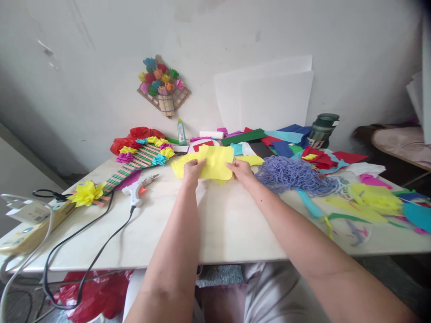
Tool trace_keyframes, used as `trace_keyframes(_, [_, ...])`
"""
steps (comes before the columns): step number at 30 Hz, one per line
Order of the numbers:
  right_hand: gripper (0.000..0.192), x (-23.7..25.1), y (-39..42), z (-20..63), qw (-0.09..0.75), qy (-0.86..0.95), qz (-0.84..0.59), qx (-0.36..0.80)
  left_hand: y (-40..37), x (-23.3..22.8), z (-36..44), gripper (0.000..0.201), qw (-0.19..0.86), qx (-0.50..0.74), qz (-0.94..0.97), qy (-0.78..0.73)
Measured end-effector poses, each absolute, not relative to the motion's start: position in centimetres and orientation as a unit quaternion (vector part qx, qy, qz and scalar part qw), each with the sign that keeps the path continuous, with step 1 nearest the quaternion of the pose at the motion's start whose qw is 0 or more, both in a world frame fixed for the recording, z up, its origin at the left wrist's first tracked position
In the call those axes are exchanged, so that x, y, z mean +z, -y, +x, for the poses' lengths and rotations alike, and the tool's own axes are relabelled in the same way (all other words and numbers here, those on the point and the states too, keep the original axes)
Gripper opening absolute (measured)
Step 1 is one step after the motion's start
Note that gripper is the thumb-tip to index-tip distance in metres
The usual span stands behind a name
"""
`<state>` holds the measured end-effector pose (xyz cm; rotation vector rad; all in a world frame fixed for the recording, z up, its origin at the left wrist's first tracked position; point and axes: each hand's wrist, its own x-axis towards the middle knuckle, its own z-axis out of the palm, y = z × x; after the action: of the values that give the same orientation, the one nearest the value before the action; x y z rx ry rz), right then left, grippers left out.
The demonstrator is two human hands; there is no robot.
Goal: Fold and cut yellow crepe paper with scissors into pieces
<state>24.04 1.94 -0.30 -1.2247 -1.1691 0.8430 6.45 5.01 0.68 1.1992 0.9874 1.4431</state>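
Both my hands hold a sheet of yellow paper (218,162) above the middle of the table. My left hand (193,171) pinches its left side, and my right hand (240,171) grips its right edge. More yellow paper (251,159) lies behind and beneath it, spreading to both sides. To the left, a white glue gun (136,190) rests on the table with its cord trailing forward. Past it lies a woven green and tan stick piece (134,163) trimmed with paper flowers, a large yellow flower (88,193) at its near end.
A tangle of purple yarn (296,174) lies right of my hands, with coloured paper scraps (377,199) beyond. A green-lidded jar (321,131) and a glue bottle (181,132) stand at the back. A power strip (37,229) with cables occupies the left edge.
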Motion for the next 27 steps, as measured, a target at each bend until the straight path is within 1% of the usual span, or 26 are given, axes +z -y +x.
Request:
trace_keyframes(4, [0.034, -1.0, -2.7, 24.6, 0.582, 0.53, -0.54, 0.297, -4.7, 0.8, 6.3, 0.028, 0.528, 0.555, 0.514, -0.386])
trace_keyframes(10, [0.032, -1.1, -3.0, 25.1, 0.59, 0.543, -0.549, 0.235, -4.4, 1.0, 6.2, 0.035, 0.56, 0.523, 0.53, -0.363])
trace_keyframes(14, [0.034, -1.0, -3.1, 25.2, 0.596, 0.539, -0.556, 0.214, -4.5, 0.9, 6.1, 0.031, 0.54, 0.534, 0.53, -0.377])
trace_keyframes(19, [0.036, -0.8, -2.9, 25.1, 0.597, 0.542, -0.559, 0.192, -4.8, 0.8, 6.2, 0.031, 0.48, 0.552, 0.542, -0.414])
trace_keyframes(22, [0.036, -0.5, -2.4, 24.8, 0.603, 0.541, -0.542, 0.224, -4.7, 1.0, 6.5, 0.03, 0.456, 0.561, 0.541, -0.43])
trace_keyframes(25, [0.031, -0.4, -2.2, 24.5, 0.615, 0.518, -0.514, 0.299, -4.5, 1.3, 7.0, 0.03, 0.458, 0.559, 0.533, -0.439])
trace_keyframes(27, [0.029, -0.6, -2.3, 24.5, 0.623, 0.502, -0.508, 0.318, -4.4, 1.5, 7.3, 0.031, 0.463, 0.549, 0.534, -0.447])
